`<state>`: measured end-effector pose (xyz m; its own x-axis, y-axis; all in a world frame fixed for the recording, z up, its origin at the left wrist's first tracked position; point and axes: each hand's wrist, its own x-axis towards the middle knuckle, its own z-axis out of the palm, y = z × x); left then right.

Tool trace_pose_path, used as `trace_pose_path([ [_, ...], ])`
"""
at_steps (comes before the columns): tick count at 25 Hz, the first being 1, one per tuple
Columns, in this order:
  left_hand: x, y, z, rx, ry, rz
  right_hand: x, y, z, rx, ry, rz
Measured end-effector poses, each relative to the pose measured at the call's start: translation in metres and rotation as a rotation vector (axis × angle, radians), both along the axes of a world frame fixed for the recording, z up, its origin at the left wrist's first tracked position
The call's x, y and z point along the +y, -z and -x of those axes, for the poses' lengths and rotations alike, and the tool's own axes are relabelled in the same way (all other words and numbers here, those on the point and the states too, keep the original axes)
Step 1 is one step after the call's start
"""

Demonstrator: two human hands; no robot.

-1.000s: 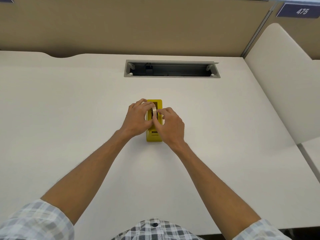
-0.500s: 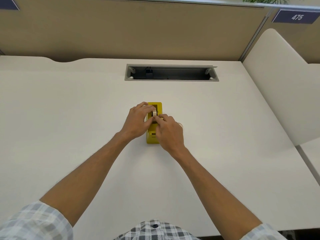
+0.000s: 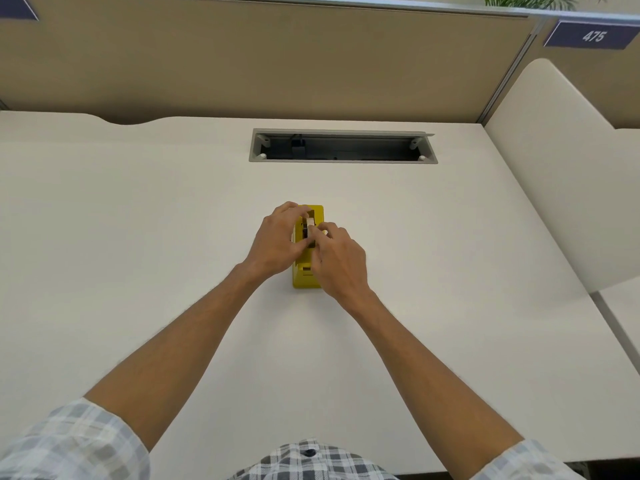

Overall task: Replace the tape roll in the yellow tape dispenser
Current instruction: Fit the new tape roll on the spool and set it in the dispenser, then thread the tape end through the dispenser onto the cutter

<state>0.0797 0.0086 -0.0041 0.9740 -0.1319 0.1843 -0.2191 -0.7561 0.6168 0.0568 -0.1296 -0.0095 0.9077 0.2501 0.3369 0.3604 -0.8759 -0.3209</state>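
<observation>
- One yellow plastic tape dispenser (image 3: 307,279) here, a long block standing mid-way across the white desk (image 3: 138,237), its length running away from the person.
- One pale tape roll (image 3: 310,222), standing on edge in the dispenser's open top slot, with a dark hub just below it.
- Two bare hands, both on the dispenser: left hand (image 3: 277,242) cupped over its left side, right hand (image 3: 341,259) over its right side and near end.
- Left fingers curled together around the dispenser's far left edge, thumb pressing in toward the slot; right thumb and forefinger pinched on the roll's near edge, the other fingers folded loosely.
- One grey rectangular cable tray (image 3: 343,146) sunk into the desk further back, well apart from the dispenser; one dark sign reading 475 (image 3: 593,36) on the tan partition.
- Against half a second ago: both hands stay put on the dispenser, the right hand's fingertips have crept a touch further up onto the roll, and the camera has tipped so the partition fills more of the top.
- Hidden: the dispenser's middle sits under both hands, and most of the roll is down in the slot. Can't tell whether the roll is fully seated. The cutter end is too small to read.
- Checked sleeves and shirt front are cut off at the bottom edge.
</observation>
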Motion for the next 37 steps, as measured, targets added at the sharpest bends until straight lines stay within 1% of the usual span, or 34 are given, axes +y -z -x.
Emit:
trace_pose_path([
  [4,-0.0017,0.0021,0.001,0.014,0.007,-0.033,0.0001,0.0003,-0.0017,-0.003,0.0,-0.007],
  [9,0.0003,0.0061,0.0026,0.017,0.022,0.054,0.0002,-0.0002,-0.0031,0.002,0.012,0.01],
  [14,-0.0028,0.0037,0.0022,0.038,-0.034,0.069,0.0004,-0.0003,-0.0029,0.013,0.01,-0.005],
  [18,-0.0031,0.0046,0.002,0.042,0.027,0.039,0.0007,-0.0007,-0.0034,0.011,0.014,-0.012],
  [21,-0.0047,0.0024,0.0033,0.018,-0.006,0.059,-0.0001,-0.0001,-0.0043,0.014,0.016,-0.004],
  [25,-0.0032,0.0006,0.0024,-0.028,-0.032,0.024,0.0003,-0.0013,-0.0031,0.018,0.009,-0.02],
  [29,-0.0032,0.0013,0.0011,0.057,-0.007,-0.072,0.0005,-0.0023,-0.0029,0.015,0.013,-0.02],
  [33,-0.0067,-0.0036,0.0052,0.018,-0.033,0.022,-0.0008,-0.0018,-0.0043,0.02,0.019,-0.004],
  [37,-0.0069,-0.0028,0.003,-0.009,-0.044,0.034,-0.0011,-0.0026,-0.0031,0.027,0.018,-0.028],
])
